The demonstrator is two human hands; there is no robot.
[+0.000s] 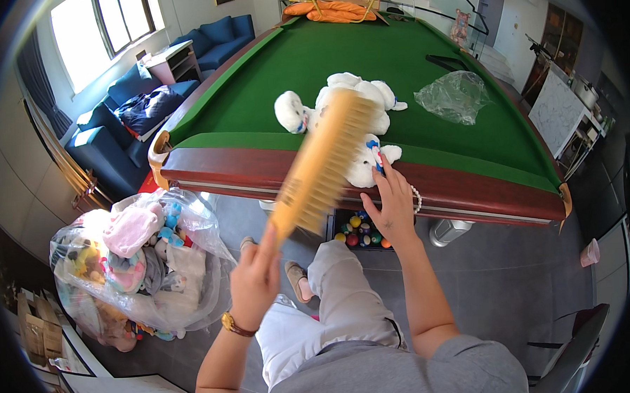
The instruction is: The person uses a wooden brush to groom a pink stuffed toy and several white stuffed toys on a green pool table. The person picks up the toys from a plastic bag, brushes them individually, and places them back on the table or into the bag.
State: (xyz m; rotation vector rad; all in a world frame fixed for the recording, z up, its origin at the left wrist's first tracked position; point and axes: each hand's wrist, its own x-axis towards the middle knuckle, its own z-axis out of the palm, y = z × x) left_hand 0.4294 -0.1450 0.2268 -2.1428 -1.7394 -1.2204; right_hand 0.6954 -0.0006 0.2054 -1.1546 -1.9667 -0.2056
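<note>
In my left hand (256, 273) is the handle of a yellow long-bristled brush (319, 162), raised at a slant over the rail of a pool table (229, 166). Motion blurs its bristles and it hides part of what lies behind. My right hand (392, 203) rests its fingertips on a small white plush toy (361, 171) with a blue and red bow, lying on the rail; its thumb stands apart. More white plush toys (344, 82) lie bunched on the green cloth just beyond. One white plush toy (290, 112) lies to their left.
A crumpled clear plastic bag (453, 96) and a black triangle rack (446, 61) lie on the table's right. A large clear bag of plush toys (139, 267) stands on the floor at left. Billiard balls (359, 230) sit in a tray below the rail. Orange cloth (333, 11) lies at the far end.
</note>
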